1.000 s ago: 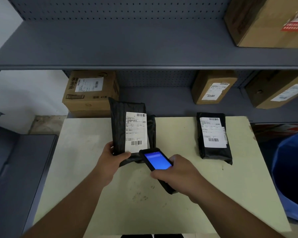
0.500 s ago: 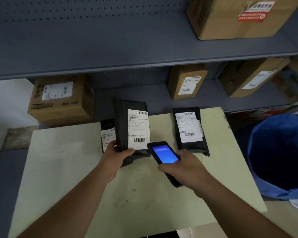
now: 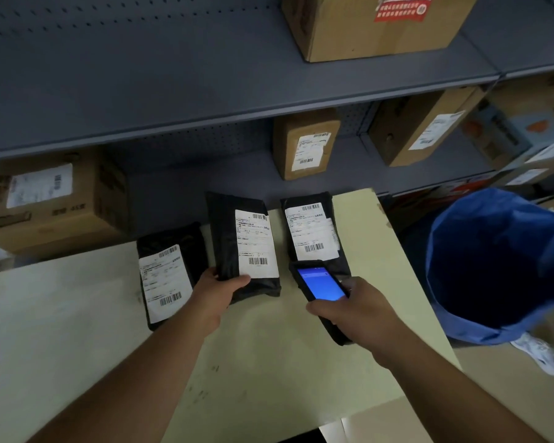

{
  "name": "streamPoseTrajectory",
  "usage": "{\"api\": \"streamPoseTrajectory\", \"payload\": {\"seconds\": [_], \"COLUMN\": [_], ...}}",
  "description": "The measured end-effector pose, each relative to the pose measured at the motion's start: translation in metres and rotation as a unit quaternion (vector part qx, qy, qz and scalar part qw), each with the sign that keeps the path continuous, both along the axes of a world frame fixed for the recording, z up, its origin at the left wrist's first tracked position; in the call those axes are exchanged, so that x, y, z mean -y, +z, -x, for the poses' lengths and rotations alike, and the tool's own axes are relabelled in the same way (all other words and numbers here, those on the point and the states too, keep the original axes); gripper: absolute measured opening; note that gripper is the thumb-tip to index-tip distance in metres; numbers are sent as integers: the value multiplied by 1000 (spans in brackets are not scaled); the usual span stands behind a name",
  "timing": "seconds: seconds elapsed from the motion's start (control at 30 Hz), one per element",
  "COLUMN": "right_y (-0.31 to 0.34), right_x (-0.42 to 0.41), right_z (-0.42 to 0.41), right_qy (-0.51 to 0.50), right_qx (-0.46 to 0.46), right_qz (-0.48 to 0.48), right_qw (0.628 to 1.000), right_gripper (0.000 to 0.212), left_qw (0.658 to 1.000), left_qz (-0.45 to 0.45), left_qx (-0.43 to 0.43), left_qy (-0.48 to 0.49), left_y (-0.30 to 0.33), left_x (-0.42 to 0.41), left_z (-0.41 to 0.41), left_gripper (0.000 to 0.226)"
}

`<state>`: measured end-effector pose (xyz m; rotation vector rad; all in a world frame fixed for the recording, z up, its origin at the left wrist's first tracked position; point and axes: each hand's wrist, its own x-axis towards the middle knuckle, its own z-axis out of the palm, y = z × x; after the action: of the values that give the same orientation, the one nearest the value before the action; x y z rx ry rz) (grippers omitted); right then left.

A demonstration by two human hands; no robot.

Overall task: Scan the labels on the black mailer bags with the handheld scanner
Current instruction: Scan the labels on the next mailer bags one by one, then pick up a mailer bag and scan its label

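Observation:
Three black mailer bags with white labels are on the pale table. My left hand grips the lower edge of the middle bag and holds it tilted up, label facing me. The left bag lies flat beside that hand. The right bag lies flat at the table's far edge. My right hand holds the black handheld scanner, blue screen lit. The scanner's top end sits over the right bag's lower part, just right of the held bag.
Grey metal shelves behind the table carry several labelled cardboard boxes. One large box stands left behind the table. A blue-lined bin stands right of the table, with a white bag on the floor below it.
The view has swung right and closer. The left bag, hidden behind the held bag a second ago, now shows in full. The scanner has shifted right, over the right bag's lower end.

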<state>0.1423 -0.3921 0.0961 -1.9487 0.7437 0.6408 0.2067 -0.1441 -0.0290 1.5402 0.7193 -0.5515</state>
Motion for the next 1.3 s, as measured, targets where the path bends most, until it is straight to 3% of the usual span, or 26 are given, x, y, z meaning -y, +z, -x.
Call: {"api": "streamPoseTrajectory", "payload": {"seconds": [0.13,0.27,0.37,0.6,0.87,0.97,1.3], "right_y": [-5,-11,-14,-17,-15,-16,-22], "right_x": [15,29,37,49,47,43,-5], "right_z": [-1,-1,-1,0,-2,-2,2], "right_qy": [-14,-34,-43,-47,-43,-43,-17], "right_qx": [-4,-16,-22,-32,-26,-20,-15], "right_qz": [-8,-4,-1,3,4,7,-1], "right_qw": [1000,999,999,998,999,999,1000], "right_gripper": [31,37,40,42,41,43,50], "left_qw": [1000,998,997,998,993,991,966], "left_qz": [-3,10,12,-29,-66,-64,-164], "left_qx": [-30,-64,-77,-55,-57,-32,101], "left_qy": [8,6,4,-7,-81,-109,-172], "left_y": [-11,-15,-21,-28,-38,-31,2], "left_x": [15,30,39,54,48,40,4], "left_z": [-6,-12,-16,-19,-16,-14,3], "left_gripper": [95,54,40,68,56,70,79]}}
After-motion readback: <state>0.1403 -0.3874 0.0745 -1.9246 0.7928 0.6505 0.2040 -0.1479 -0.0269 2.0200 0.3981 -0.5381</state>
